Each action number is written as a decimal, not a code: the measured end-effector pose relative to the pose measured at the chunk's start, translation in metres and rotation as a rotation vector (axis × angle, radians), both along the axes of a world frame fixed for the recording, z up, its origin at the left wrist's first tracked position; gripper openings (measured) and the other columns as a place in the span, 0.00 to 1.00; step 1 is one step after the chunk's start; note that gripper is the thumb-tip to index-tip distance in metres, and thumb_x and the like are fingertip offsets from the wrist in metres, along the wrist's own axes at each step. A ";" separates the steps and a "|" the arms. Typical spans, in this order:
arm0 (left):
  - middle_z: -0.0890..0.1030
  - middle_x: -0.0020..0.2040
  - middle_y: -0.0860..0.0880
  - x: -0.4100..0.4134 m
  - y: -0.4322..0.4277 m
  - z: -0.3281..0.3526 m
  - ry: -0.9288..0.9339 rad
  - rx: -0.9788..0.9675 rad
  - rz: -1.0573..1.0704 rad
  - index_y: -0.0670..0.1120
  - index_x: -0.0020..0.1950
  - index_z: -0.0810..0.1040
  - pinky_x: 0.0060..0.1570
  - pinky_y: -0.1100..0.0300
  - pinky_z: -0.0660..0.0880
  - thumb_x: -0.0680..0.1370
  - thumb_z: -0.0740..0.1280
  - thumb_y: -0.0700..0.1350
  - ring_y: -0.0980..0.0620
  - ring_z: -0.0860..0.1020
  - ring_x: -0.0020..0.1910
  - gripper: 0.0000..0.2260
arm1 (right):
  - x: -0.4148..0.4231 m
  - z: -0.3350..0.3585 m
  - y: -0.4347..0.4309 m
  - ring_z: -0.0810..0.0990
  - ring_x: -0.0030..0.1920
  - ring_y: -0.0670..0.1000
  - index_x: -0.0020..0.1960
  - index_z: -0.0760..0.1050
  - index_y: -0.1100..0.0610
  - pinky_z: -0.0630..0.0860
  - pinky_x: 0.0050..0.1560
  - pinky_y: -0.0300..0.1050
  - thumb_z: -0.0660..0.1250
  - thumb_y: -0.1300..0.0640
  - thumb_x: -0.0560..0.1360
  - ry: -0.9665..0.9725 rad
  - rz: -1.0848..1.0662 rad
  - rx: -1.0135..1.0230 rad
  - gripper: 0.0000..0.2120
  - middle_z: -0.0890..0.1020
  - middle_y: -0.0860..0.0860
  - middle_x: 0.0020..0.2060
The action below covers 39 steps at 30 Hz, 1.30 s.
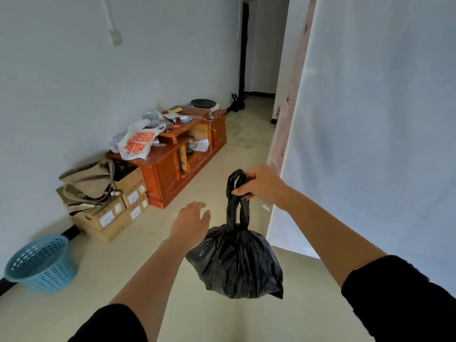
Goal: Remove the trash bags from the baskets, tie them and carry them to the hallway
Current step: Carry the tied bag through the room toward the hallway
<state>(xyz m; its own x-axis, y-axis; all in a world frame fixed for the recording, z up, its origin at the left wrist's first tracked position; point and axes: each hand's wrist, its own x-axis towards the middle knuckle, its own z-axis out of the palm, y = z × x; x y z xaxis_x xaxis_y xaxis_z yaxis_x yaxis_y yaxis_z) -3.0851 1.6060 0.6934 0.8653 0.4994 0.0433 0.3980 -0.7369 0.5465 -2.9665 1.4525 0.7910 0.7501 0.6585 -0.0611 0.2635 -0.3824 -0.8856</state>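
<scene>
Trash bag (234,262): one, black, neck knotted. It hangs clear of the floor at about 6 o'clock from frame centre.

- Basket (39,262): one, blue, on the floor by the wall at 8 o'clock. No liner shows in it.
- Cardboard boxes (111,211): stacked at 9 o'clock. There are several, but the exact count is unclear.
- Wooden cabinet (187,154): one, at 10 o'clock, cluttered. One white plastic bag (135,143) with orange print sits on it.
- Left hand (191,224): near centre, fingers loosely spread, holding nothing. It is just beside the trash bag's upper left and appears not to touch it.
- Right hand (259,185): at 1 o'clock from the trash bag. Its fingers are curled through the looped handles and carry the weight.
- Hallway opening (259,70): at 12 o'clock, well apart, at the far end of the floor.

Judgement: for this bag, removal and tying look done, and the carry to the hallway is left. The task speaks of baskets, but only one is in view. Whether other bags remain cannot be told.
</scene>
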 end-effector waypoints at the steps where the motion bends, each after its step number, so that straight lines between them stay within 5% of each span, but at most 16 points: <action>1: 0.68 0.73 0.48 0.032 0.026 -0.004 0.001 -0.001 -0.008 0.48 0.71 0.68 0.71 0.50 0.62 0.82 0.54 0.50 0.49 0.63 0.73 0.19 | 0.031 -0.004 0.025 0.83 0.42 0.53 0.53 0.81 0.67 0.81 0.48 0.43 0.74 0.68 0.70 0.009 0.005 0.007 0.12 0.85 0.62 0.46; 7: 0.69 0.72 0.47 0.181 0.132 -0.013 0.007 -0.023 -0.014 0.46 0.72 0.68 0.70 0.52 0.62 0.82 0.55 0.50 0.48 0.64 0.72 0.19 | 0.168 -0.011 0.123 0.83 0.36 0.49 0.52 0.81 0.66 0.80 0.38 0.34 0.74 0.67 0.70 0.024 0.048 0.008 0.11 0.84 0.57 0.41; 17: 0.73 0.68 0.45 0.428 0.300 -0.006 0.027 -0.086 -0.004 0.47 0.70 0.71 0.64 0.48 0.71 0.82 0.54 0.50 0.44 0.73 0.64 0.18 | 0.411 -0.009 0.283 0.84 0.47 0.53 0.54 0.81 0.61 0.81 0.48 0.42 0.72 0.60 0.74 0.006 -0.007 0.035 0.10 0.85 0.56 0.47; 26: 0.79 0.57 0.41 0.679 0.460 -0.011 0.020 -0.028 -0.103 0.41 0.58 0.75 0.56 0.49 0.73 0.80 0.55 0.49 0.43 0.77 0.56 0.16 | 0.648 -0.007 0.428 0.83 0.36 0.44 0.45 0.80 0.56 0.81 0.41 0.35 0.73 0.58 0.73 0.002 -0.058 0.084 0.03 0.84 0.50 0.39; 31: 0.72 0.69 0.45 0.804 0.531 0.007 0.031 -0.028 -0.149 0.45 0.71 0.68 0.68 0.53 0.66 0.82 0.56 0.48 0.46 0.69 0.68 0.19 | 0.776 -0.004 0.491 0.84 0.39 0.47 0.50 0.82 0.63 0.81 0.41 0.35 0.74 0.59 0.73 0.028 -0.138 0.053 0.09 0.84 0.52 0.40; 39: 0.77 0.64 0.44 1.032 0.623 -0.007 -0.121 0.034 -0.201 0.43 0.64 0.76 0.65 0.52 0.69 0.81 0.57 0.44 0.46 0.73 0.63 0.15 | 0.992 -0.014 0.583 0.83 0.39 0.49 0.50 0.81 0.65 0.81 0.44 0.37 0.74 0.60 0.72 0.015 -0.249 0.094 0.10 0.84 0.55 0.41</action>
<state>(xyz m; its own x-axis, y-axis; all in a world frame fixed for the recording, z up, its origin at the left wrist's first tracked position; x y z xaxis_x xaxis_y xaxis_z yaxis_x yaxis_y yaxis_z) -2.0534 2.2293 0.6867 0.9346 0.3142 0.1666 0.1747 -0.8137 0.5544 -1.9741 2.0358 0.7775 0.8895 0.4566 -0.0205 0.1583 -0.3499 -0.9233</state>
